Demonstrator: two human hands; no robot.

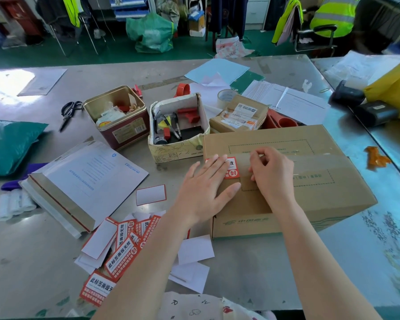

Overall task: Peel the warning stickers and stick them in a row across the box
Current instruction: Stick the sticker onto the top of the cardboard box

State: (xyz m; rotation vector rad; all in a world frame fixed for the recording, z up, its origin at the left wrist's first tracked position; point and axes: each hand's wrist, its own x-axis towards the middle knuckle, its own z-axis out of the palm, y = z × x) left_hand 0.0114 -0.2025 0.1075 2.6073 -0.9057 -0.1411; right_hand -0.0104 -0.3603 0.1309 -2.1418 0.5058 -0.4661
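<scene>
A brown cardboard box [310,181], taped along its top seam, lies on the metal table. A red and white warning sticker [231,169] sits on the box top near its left end, partly under my fingers. My left hand [206,188] lies flat with fingers spread, pressing on the sticker and the box's left edge. My right hand [271,172] rests on the box top just right of the sticker, fingers curled down onto the tape. A loose heap of red warning stickers [123,245] and white peeled backing papers [194,250] lies on the table left of my forearms.
Behind the box stand an open paper box of tools [178,128], a red tin [118,116] and a small labelled parcel [238,116]. A white mailer envelope [83,181] and scissors [68,112] lie to the left. A person in a yellow vest [333,17] sits far back.
</scene>
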